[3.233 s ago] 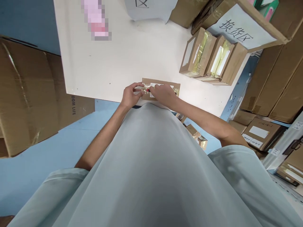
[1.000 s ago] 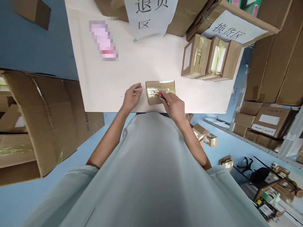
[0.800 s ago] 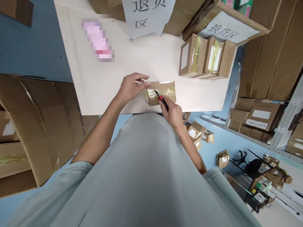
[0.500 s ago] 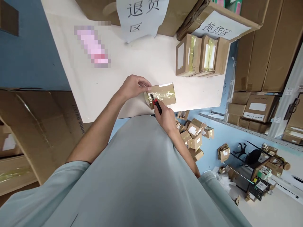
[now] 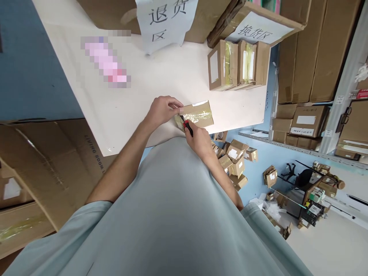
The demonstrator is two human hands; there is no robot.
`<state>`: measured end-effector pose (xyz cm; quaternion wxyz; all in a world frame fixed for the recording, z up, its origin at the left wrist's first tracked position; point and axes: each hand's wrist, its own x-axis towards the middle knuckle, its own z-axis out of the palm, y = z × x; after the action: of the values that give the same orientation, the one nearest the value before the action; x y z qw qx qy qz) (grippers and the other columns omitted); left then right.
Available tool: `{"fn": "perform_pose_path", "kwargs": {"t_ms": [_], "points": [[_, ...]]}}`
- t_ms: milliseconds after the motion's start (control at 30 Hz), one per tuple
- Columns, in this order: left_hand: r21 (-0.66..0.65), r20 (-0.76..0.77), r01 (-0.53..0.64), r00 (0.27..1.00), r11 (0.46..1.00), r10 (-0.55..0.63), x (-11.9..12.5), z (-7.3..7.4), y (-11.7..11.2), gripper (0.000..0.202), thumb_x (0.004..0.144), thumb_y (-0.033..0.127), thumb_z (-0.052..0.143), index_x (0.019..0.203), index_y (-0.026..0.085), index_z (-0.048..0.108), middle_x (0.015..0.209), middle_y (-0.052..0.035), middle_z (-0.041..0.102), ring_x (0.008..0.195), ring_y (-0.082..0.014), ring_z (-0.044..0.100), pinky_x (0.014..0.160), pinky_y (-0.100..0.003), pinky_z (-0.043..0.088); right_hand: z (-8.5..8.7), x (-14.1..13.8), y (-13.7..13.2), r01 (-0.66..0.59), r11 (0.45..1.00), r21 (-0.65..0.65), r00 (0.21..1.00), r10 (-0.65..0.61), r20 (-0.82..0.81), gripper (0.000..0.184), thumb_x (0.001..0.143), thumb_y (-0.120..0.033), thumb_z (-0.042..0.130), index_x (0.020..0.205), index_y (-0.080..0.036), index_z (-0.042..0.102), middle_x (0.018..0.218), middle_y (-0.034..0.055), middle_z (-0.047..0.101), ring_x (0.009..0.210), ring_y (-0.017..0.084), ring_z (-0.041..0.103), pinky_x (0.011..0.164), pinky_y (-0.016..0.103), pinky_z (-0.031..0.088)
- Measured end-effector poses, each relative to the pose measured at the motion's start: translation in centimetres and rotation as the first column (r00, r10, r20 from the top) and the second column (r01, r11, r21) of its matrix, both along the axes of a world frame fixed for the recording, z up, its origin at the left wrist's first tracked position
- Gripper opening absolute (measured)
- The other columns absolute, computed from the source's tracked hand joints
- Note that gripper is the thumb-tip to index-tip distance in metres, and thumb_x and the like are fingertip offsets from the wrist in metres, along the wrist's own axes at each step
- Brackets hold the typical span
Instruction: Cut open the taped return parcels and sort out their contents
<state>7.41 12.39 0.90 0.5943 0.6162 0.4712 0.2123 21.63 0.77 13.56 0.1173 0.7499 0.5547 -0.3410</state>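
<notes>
White table (image 5: pixel 138 96) filled the middle of a storeroom crowded with brown cartons, and a small taped cardboard parcel (image 5: pixel 201 115) lay flat on it close to the near edge. The left hand (image 5: pixel 162 111) sat at the parcel's left end, fingers curled together and pinching that corner. The right hand (image 5: pixel 198 140), just in front of the parcel, was closed around a red-and-black utility knife (image 5: pixel 186 126) whose tip met the parcel's taped left end. Beyond the parcel and to its right, three similar boxes (image 5: pixel 232 63) stood on edge side by side, touching one another. Farther behind the parcel a paper sign (image 5: pixel 163 19) with handwritten characters hung from a carton. To the parcel's left, below the table, lay a large cardboard carton (image 5: pixel 43 161); to its right, on the blue floor, small opened boxes (image 5: pixel 234 161) lay jumbled together.
</notes>
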Motion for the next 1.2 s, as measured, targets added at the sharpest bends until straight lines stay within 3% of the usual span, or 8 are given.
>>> {"fn": "perform_pose_path", "kwargs": {"t_ms": [233,367,500,767,933,1200], "points": [[-0.008,0.005,-0.004,1.000,1.000,0.004,0.5,-0.1,-0.1,0.032,0.084,0.053,0.096,0.094,0.025,0.086,0.104,-0.0059,0.087,0.097,-0.0266,0.080,0.093,-0.039,0.063,1.2,-1.6,1.7,-0.016,0.995,-0.103,0.997,0.024,0.069,0.045,0.120,-0.030,0.038,0.157,-0.015,0.060,0.130,0.0213,0.084,0.118,0.039,0.080,0.100,0.045,0.059],[-0.017,-0.022,-0.012,1.000,1.000,0.012,0.6,-0.1,-0.1,0.021,0.083,0.042,0.096,0.092,0.025,0.087,0.101,-0.0043,0.088,0.094,-0.0269,0.081,0.091,-0.039,0.062,1.5,-2.1,1.9,-0.031,0.989,-0.144,0.992,0.048,0.116,0.044,0.122,-0.030,0.037,0.157,-0.017,0.059,0.132,0.0219,0.083,0.120,0.037,0.080,0.100,0.044,0.060],[-0.018,-0.031,-0.025,0.999,1.000,0.025,0.7,0.0,-0.6,0.012,0.083,0.030,0.089,0.094,0.024,0.088,0.104,-0.0040,0.088,0.094,-0.0265,0.081,0.092,-0.039,0.063,2.2,-2.0,0.8,-0.066,0.978,-0.197,0.982,0.098,0.161,0.046,0.122,-0.027,0.036,0.160,-0.018,0.059,0.131,0.0216,0.083,0.121,0.036,0.081,0.100,0.044,0.061],[-0.042,-0.016,-0.097,0.995,0.994,0.097,0.7,0.0,-1.5,0.013,0.082,0.028,0.089,0.093,0.024,0.089,0.105,-0.0049,0.088,0.096,-0.0261,0.081,0.095,-0.039,0.066,2.8,-1.9,-2.1,-0.080,0.957,-0.278,0.983,0.123,0.140,0.053,0.121,-0.025,0.037,0.172,-0.017,0.050,0.126,0.0193,0.086,0.117,0.035,0.084,0.097,0.042,0.063],[-0.045,-0.014,-0.092,0.996,0.995,0.092,0.5,0.2,-1.4,0.014,0.081,0.031,0.090,0.093,0.024,0.089,0.105,-0.0046,0.088,0.098,-0.0262,0.081,0.096,-0.039,0.066,2.6,-1.1,-2.8,-0.114,0.958,-0.264,0.984,0.145,0.100,0.055,0.122,-0.028,0.036,0.175,-0.019,0.048,0.130,0.0189,0.086,0.119,0.033,0.083,0.099,0.040,0.061],[-0.034,-0.044,-0.084,0.996,0.996,0.083,0.7,0.5,-1.2,0.018,0.083,0.035,0.092,0.096,0.023,0.089,0.107,-0.0060,0.088,0.099,-0.0265,0.081,0.099,-0.041,0.065,2.0,1.1,-2.5,-0.059,0.987,-0.152,0.998,0.058,-0.009,0.050,0.122,-0.035,0.037,0.165,-0.023,0.060,0.126,0.0146,0.087,0.114,0.034,0.082,0.097,0.037,0.056]]}}
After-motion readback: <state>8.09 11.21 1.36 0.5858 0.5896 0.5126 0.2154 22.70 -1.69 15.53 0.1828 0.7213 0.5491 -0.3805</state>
